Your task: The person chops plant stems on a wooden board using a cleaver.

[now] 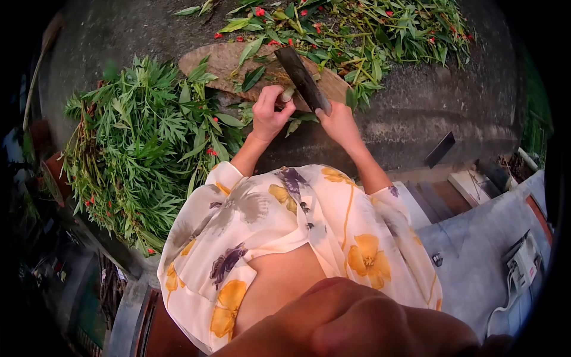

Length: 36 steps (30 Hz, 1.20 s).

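Observation:
My right hand point(340, 124) is closed round the handle end of a cleaver point(301, 76) with a long dark blade. The blade slants up and left over a wooden chopping board point(205, 64). Just left of the blade, my left hand point(270, 114) pinches a short pale-green stem piece point(287, 94) between thumb and fingers. Whether the blade touches the stem or board I cannot tell. Several loose green leaves point(253, 78) lie on the board around my left hand.
A big heap of leafy green stalks point(148, 143) lies left of the board. More cut stems and leaves with red flowers point(380, 35) spread behind and right of it on the dark stone surface point(434, 101). A dark flat piece point(440, 149) is near the right edge.

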Tool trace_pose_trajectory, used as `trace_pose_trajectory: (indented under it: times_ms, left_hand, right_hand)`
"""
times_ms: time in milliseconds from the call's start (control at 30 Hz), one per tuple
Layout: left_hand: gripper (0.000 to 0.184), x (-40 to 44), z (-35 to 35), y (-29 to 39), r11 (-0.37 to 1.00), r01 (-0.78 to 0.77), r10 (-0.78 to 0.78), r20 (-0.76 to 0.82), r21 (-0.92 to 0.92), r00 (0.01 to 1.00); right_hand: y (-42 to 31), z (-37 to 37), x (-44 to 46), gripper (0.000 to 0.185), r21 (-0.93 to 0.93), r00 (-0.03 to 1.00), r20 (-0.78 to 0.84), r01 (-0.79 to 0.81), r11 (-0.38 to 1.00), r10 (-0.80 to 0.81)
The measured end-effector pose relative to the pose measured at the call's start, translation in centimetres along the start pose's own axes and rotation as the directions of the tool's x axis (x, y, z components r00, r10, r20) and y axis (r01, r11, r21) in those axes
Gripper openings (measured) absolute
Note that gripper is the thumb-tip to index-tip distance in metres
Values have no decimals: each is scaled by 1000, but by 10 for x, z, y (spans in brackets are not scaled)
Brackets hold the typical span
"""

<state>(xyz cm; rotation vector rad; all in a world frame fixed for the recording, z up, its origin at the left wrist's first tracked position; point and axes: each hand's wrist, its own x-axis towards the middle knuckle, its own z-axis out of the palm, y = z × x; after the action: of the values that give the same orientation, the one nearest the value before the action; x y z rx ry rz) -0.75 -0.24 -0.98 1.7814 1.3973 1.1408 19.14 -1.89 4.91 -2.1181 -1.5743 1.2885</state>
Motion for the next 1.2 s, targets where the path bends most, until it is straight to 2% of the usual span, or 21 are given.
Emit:
trace_pose_trajectory:
  times_ms: [67, 200, 333, 433, 567, 733, 967, 1200]
  left_hand:
    - [27, -2, -5, -3, 996, 79, -81, -61, -36, 995]
    - [27, -4, -11, -11, 995, 52, -57, -59, -88, 997]
    - [28, 1, -23, -8, 998, 18, -22, -73, -58, 997]
    - [31, 4, -22, -13, 996, 43, -39, 50, -80, 998]
    - [32, 5, -13, -12, 991, 85, -79, 62, -103, 995]
    - [35, -1, -6, -8, 992, 76, -74, 29, -105, 997]
    - [33, 2, 0, -7, 992, 18, -18, 1, -126, 1000]
    - [35, 0, 0, -10, 992, 35, -34, 11, -120, 999]
  right_hand:
    - [-4, -7, 2, 24, 144, 990, 86, -119, 982, 108]
    - [2, 2, 4, 27, 110, 998, -27, -57, 992, 60]
    - [-5, -8, 6, 26, 71, 996, -60, -54, 996, 58]
    - [-11, -12, -1, 24, 55, 995, -97, -11, 998, 16]
    - [-25, -12, -17, 25, 80, 997, -75, 27, 996, -21]
    - [-39, -7, -30, 26, 201, 995, -72, 76, 977, -63]
    - [-51, -19, -40, 22, 170, 991, -94, 107, 980, -92]
    - [-49, -17, -37, 19, 116, 983, -97, 166, 979, -155]
